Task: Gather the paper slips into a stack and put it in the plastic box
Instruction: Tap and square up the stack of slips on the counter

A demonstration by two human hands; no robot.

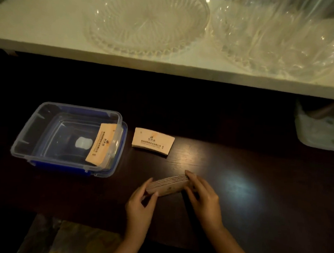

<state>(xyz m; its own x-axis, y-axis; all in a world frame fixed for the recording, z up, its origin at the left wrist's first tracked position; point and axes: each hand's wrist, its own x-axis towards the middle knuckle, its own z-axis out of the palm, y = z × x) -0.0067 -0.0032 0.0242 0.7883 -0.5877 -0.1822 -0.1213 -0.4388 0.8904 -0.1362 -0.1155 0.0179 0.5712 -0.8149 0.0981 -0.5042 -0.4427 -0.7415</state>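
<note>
Nearest us, both hands worked at the front edge of the dark bench. Our left hand [141, 201] pinched one end of a bundle of paper slips [168, 185] between thumb and fingers, and our right hand [202, 197] closed loosely round the other end, fingertips pressed on its top edge. We held the bundle on its long edge, squared between the two hands; whether it touched the bench we could not tell.

Farther back, toward the middle of the bench, a second pile of slips [153, 141] lay flat, well apart from our hands. Just beside it, to the left, stood the plastic box [35, 130], open, with one set of slips [102, 144] already leaning against its right wall. Behind, a white shelf [41, 21] carried glass dishes [147, 21].

We judged the step in hand to be evening up the bundle. The next move would likely call for keeping a firm pinch so no slip fanned out, then carrying it left over the box rim, or joining the flat pile first.
</note>
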